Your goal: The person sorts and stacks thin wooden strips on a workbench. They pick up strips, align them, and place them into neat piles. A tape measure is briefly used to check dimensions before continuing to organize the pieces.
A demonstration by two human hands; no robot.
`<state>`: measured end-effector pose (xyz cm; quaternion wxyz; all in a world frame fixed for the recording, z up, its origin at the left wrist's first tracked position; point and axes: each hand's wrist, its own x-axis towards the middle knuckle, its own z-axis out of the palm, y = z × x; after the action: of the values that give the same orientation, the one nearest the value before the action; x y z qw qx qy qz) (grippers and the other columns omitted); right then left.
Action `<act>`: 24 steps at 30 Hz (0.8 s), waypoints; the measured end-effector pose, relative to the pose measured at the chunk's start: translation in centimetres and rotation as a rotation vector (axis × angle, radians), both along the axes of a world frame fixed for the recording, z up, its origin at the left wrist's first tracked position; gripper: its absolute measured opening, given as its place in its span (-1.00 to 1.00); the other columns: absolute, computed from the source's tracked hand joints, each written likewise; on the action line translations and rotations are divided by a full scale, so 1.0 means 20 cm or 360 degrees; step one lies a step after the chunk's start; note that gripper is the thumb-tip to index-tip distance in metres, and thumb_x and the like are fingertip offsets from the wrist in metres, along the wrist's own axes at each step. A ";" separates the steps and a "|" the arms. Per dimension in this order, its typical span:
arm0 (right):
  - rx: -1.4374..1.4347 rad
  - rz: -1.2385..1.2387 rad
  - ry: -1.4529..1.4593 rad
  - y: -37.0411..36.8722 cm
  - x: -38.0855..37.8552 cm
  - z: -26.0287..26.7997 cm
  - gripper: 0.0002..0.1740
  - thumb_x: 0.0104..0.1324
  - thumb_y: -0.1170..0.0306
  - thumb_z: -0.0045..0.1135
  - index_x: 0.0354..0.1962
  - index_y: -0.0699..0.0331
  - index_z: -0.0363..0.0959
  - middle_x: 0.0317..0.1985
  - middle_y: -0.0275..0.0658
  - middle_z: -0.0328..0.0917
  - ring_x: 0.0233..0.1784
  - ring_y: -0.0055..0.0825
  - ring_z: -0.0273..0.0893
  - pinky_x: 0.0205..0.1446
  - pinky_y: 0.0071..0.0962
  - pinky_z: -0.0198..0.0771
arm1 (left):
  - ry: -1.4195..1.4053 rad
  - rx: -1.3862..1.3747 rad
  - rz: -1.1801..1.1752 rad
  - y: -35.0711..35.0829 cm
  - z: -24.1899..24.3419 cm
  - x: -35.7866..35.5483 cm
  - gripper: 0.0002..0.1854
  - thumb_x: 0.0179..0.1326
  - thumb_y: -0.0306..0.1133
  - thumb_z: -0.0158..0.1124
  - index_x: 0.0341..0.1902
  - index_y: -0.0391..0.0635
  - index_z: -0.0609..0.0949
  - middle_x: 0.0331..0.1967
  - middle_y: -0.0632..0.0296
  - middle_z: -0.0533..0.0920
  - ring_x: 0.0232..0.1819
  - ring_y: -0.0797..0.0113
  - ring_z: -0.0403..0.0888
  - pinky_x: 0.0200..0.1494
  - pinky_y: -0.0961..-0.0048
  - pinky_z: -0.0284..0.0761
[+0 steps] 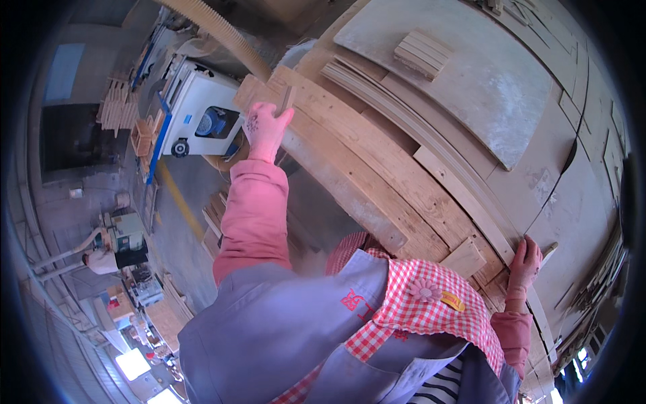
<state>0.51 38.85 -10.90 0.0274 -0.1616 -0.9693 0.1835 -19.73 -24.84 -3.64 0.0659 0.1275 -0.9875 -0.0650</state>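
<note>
My left hand (266,126), in a pink glove, is at the far left end of a wooden bench (348,136), its fingers closed around a small wooden block (286,99). Well to the right, my right hand (526,265), gloved too, lies at the near end of long thin wooden strips (419,118); whether its fingers grip them cannot be told. The strips run in a bundle along the worktop. Beside my right hand lies a short wood piece (549,252). A flat wooden offcut (465,258) rests on the planks nearer my body.
Past the strips lies a large grey board (484,101) bearing a small stack of slats (423,54). A ribbed hose (219,33) comes down near the bench's left end, beside a white machine (202,113). Another person (103,261) is far off at the left.
</note>
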 end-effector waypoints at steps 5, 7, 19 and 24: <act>-0.0038 0.0028 -0.0022 0.00 0.00 0.01 -0.70 0.42 0.28 0.06 -0.01 0.24 0.58 -0.05 -0.12 0.63 0.11 -0.11 0.50 0.25 -0.20 0.35 | 0.0136 -0.0016 -0.0046 0.00 -0.07 0.18 -0.53 0.02 -0.04 0.48 -0.22 -0.25 0.71 -0.03 -0.01 0.63 0.06 -0.01 0.53 0.13 0.16 0.43; -0.0020 0.0029 -0.0016 0.00 0.00 0.01 -0.69 0.43 0.28 0.06 -0.01 0.25 0.58 -0.05 -0.12 0.63 0.12 -0.11 0.49 0.25 -0.20 0.35 | 0.0099 0.0062 -0.0072 0.03 -0.08 0.17 -0.52 0.03 -0.04 0.48 -0.19 -0.24 0.71 0.01 0.00 0.62 0.10 -0.02 0.51 0.16 0.14 0.40; 0.0005 0.0055 0.0063 -0.01 0.00 0.01 -0.70 0.43 0.26 0.06 -0.03 0.25 0.58 -0.04 -0.10 0.63 0.12 -0.08 0.49 0.25 -0.19 0.35 | -0.0139 -0.0103 -0.0061 0.12 -0.18 0.15 -0.50 0.02 0.07 0.45 -0.16 -0.12 0.73 0.08 0.13 0.60 0.18 0.03 0.45 0.21 0.01 0.31; -0.0018 0.0037 0.0030 -0.04 -0.02 0.04 -0.71 0.41 0.27 0.08 -0.04 0.25 0.58 -0.04 -0.09 0.62 0.11 -0.08 0.49 0.24 -0.19 0.36 | -0.0035 -0.0247 -0.0064 0.14 -0.11 0.17 -0.35 0.07 0.10 0.43 0.11 -0.12 0.62 0.19 0.06 0.55 0.25 -0.02 0.42 0.25 0.01 0.31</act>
<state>0.20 38.10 -10.18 0.0333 -0.1488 -0.9697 0.1907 -16.42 -22.12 -5.86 0.0633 0.1029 -0.9926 0.0119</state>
